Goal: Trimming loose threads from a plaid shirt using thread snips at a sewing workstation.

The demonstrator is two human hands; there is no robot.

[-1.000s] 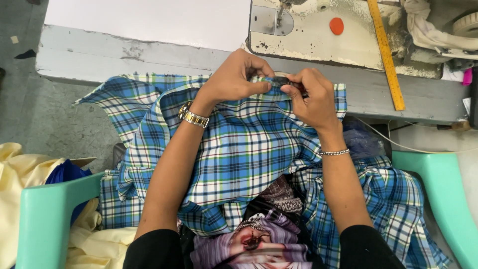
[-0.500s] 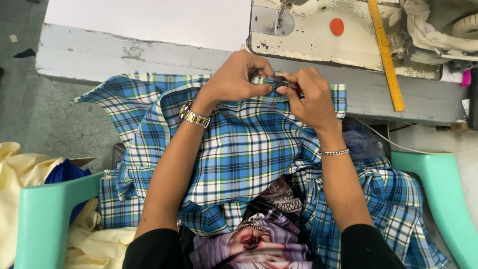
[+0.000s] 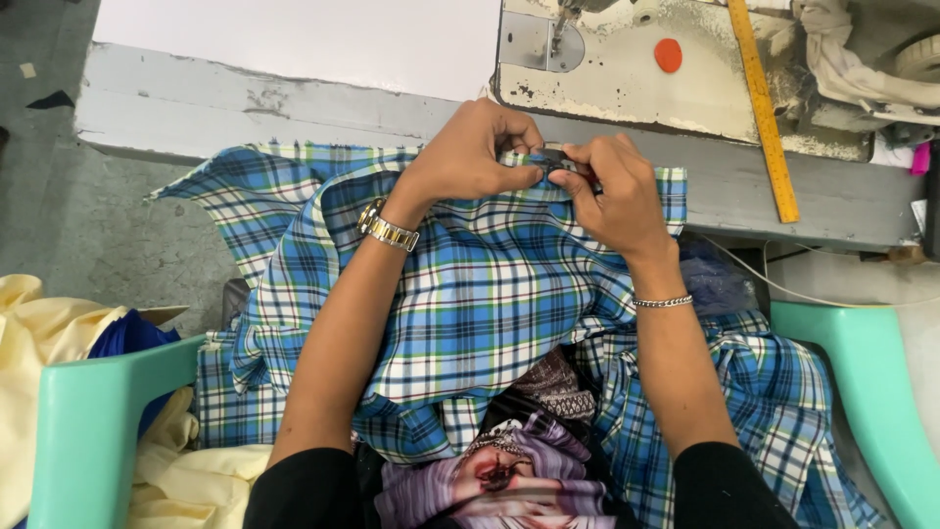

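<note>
**Plaid cloth pinched at its top edge, both hands on one small tool**

Where the person sits between the arms of one mint-green chair (image 3: 69, 431), the plaid cloth (image 3: 490, 294) spills over the lap and up onto the near edge of the bench (image 3: 245, 108). One piece of it is in hand, as far as I can tell; it looks light, soft and limp, so it should fold and slide wherever it is not held. A firm pinch on the folded top edge seems the best hold, with the bulk left resting on the lap.

Both hands meet at that edge. The left hand (image 3: 470, 157), a watch (image 3: 388, 227) on its wrist, is curled closed with fingers clamping the fold. The right hand (image 3: 612, 191), wearing one thin bracelet (image 3: 662, 302), is closed too, pinching a small dark tool (image 3: 560, 157) against the cloth; what the tool is I cannot tell.

Off to the side lies a heap of pale yellow fabric (image 3: 39, 333). Beyond the hands stands one sewing machine (image 3: 676, 78), with one yellow ruler (image 3: 764, 108) lying across its bed.
</note>
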